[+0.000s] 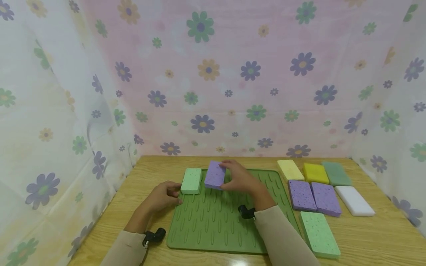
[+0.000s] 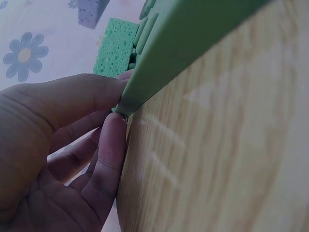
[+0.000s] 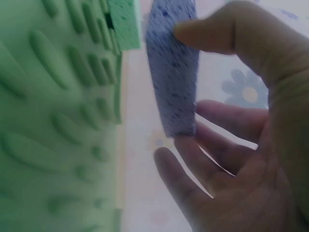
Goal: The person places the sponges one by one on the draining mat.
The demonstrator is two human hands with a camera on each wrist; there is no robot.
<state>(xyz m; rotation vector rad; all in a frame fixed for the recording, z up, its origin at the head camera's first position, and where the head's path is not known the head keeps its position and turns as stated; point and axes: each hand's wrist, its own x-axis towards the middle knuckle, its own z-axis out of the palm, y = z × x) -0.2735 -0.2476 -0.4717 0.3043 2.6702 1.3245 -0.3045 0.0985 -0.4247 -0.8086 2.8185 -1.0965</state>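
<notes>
My right hand (image 1: 239, 179) grips a purple sponge (image 1: 215, 174) by its right side, above the back of the green ridged mat (image 1: 213, 236). Thumb and fingers sit on opposite edges of that sponge (image 3: 176, 72) in the right wrist view. A light green sponge (image 1: 191, 181) lies on the mat's back left corner. Beside that corner is my left hand (image 1: 161, 197), its fingertips touching the mat's left edge and its fingers loosely bent. In the left wrist view the mat's rim (image 2: 145, 82) partly hides those fingertips.
Right of the mat on the wooden table (image 1: 253, 259) lie two purple sponges (image 1: 326, 198), a cream sponge (image 1: 290, 170), a yellow sponge (image 1: 315, 173), a grey-green sponge (image 1: 336, 173), a white sponge (image 1: 354, 200) and a green sponge (image 1: 319, 234). Flowered cloth (image 1: 229, 81) surrounds the table.
</notes>
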